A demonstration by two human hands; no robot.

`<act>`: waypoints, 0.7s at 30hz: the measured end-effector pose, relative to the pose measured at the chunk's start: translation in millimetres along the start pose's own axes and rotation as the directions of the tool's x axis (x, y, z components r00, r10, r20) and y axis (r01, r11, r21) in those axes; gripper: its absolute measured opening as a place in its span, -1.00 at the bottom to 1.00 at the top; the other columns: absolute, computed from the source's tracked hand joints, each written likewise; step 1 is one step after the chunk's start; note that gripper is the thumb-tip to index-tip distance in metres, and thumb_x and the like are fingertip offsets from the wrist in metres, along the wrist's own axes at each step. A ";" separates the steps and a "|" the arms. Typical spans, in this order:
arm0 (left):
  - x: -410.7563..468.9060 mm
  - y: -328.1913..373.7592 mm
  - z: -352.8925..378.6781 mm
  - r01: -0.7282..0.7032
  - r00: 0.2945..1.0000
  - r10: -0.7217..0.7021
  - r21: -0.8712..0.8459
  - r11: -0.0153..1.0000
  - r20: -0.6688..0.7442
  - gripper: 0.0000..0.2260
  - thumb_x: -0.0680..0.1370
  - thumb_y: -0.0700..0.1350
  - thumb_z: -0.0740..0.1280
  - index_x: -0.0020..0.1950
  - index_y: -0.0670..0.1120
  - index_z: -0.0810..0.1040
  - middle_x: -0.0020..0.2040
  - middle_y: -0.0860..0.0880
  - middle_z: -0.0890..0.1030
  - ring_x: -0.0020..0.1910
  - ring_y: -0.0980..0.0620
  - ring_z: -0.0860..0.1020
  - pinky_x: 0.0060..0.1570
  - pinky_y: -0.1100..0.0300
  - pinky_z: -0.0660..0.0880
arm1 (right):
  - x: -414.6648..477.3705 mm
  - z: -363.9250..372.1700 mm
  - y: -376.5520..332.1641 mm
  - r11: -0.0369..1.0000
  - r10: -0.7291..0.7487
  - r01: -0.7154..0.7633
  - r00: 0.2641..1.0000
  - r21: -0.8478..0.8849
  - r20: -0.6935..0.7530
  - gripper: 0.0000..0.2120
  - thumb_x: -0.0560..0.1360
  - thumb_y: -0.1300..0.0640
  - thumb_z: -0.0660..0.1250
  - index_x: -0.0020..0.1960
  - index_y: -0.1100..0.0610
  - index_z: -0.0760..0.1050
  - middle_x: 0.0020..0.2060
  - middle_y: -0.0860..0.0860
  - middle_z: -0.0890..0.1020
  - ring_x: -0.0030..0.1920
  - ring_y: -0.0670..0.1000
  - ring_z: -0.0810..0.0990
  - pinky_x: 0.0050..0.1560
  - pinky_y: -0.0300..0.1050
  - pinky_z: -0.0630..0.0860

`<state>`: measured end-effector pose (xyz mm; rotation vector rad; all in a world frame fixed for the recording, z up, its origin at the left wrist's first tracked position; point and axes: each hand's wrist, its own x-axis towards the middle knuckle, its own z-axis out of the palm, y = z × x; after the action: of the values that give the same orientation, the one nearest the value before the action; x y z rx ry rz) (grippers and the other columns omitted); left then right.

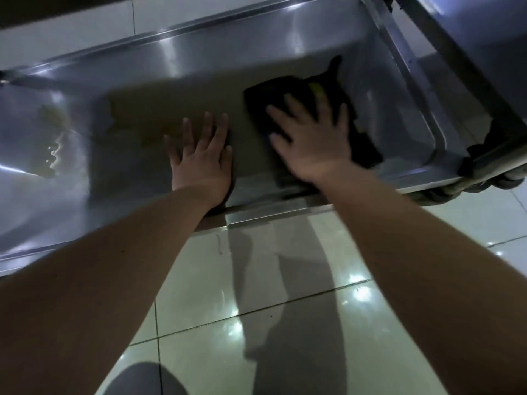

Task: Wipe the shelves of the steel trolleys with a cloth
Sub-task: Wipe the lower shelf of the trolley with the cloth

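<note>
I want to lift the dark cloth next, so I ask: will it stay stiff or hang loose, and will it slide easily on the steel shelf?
Probably floppy: the dark cloth lies crumpled, with a corner sticking out past the right hand. It likely slides easily, since the steel shelf looks smooth and shiny.

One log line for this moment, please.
right hand: flat on dark cloth | left hand: flat on trolley shelf | liquid patch: shelf's left end

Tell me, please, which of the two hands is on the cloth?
The right hand, fingers spread flat on the dark cloth. The left hand lies flat on the bare steel shelf beside it.
</note>
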<state>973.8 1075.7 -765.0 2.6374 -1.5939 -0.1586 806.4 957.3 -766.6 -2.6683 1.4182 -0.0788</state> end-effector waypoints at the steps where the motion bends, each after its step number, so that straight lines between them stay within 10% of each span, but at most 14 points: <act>1: 0.4 -0.3 1.0 -0.002 1.000 0.002 0.011 1.000 -0.002 -0.51 0.66 0.10 -0.11 0.58 0.19 -0.16 0.60 0.11 -0.12 0.56 -0.12 -0.22 0.45 -0.22 -0.31 | 6.6 -3.9 27.4 0.996 0.087 -0.087 0.996 -0.002 0.002 -0.48 0.58 -0.30 -0.06 0.53 -0.33 0.00 0.58 -0.18 0.02 0.57 0.21 -0.14 0.45 0.40 -0.19; 8: -0.4 1.6 4.4 0.016 1.000 -0.016 0.038 0.999 -0.015 -0.51 0.65 0.10 -0.13 0.59 0.16 -0.11 0.60 0.09 -0.11 0.57 -0.07 -0.21 0.48 -0.18 -0.27 | 18.7 -10.5 68.9 0.905 0.425 -0.424 0.905 -0.024 0.016 -0.45 0.58 -0.26 -0.15 0.56 -0.27 -0.07 0.59 -0.13 -0.05 0.54 0.32 -0.19 0.38 0.50 -0.25; 15: 0.0 -5.7 3.3 0.029 1.000 -0.029 -0.009 1.000 0.006 -0.48 0.65 0.04 -0.09 0.60 0.06 -0.12 0.60 0.09 -0.13 0.57 -0.01 -0.20 0.50 -0.14 -0.22 | 26.5 5.3 -86.4 0.995 -0.097 0.095 0.992 0.018 0.076 -0.48 0.60 -0.25 -0.12 0.55 -0.28 -0.05 0.58 -0.16 -0.03 0.55 0.27 -0.17 0.38 0.47 -0.26; 21: 0.3 -5.3 4.5 0.004 1.000 -0.004 -0.039 0.999 -0.015 -0.52 0.65 0.09 -0.11 0.58 0.19 -0.09 0.60 0.13 -0.09 0.57 -0.01 -0.15 0.50 -0.09 -0.24 | 46.7 -9.0 26.1 0.997 0.069 -0.070 0.997 0.030 0.018 -0.48 0.59 -0.28 -0.03 0.53 -0.32 0.02 0.57 -0.20 0.03 0.57 0.18 -0.13 0.46 0.37 -0.14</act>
<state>978.1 1077.9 -770.0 2.6065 -1.5647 -0.1685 810.1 903.5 -761.4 -2.5868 1.4908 -0.0706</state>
